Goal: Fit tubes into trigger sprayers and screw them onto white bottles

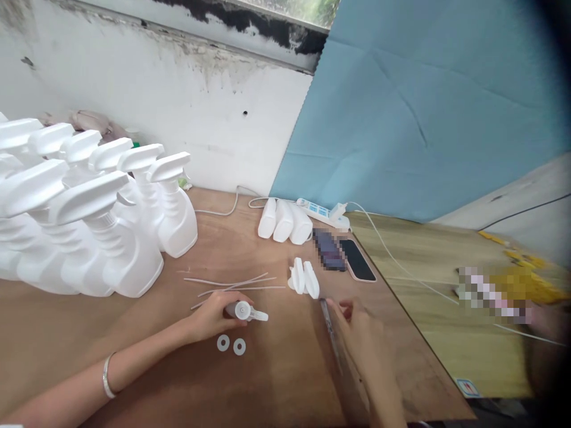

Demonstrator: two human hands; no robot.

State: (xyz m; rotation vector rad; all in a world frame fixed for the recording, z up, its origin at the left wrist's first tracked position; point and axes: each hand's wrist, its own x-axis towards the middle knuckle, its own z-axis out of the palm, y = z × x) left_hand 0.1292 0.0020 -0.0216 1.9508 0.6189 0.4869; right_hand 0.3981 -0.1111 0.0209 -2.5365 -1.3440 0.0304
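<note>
My left hand (223, 315) is closed around a white trigger spray head (243, 310), whose round underside faces up and whose lever points right. Just below lie two white ring washers (223, 343). Several thin plastic tubes (241, 288) lie crossed above that hand. My right hand (363, 333) has its thumb and index finger together at the upper end of a thin, see-through greyish strip (329, 324) on the table; its exact kind is unclear. Two more white spray heads (306, 278) rest just above the strip.
Many white spray bottles (134, 255) stand at left. Three white bottles (284, 221) lie at the back near a power strip (321, 213). Two phones (359, 260) lie beside them. A cable crosses the adjoining table (414, 321), where another person's hand (544, 321) holds something blurred.
</note>
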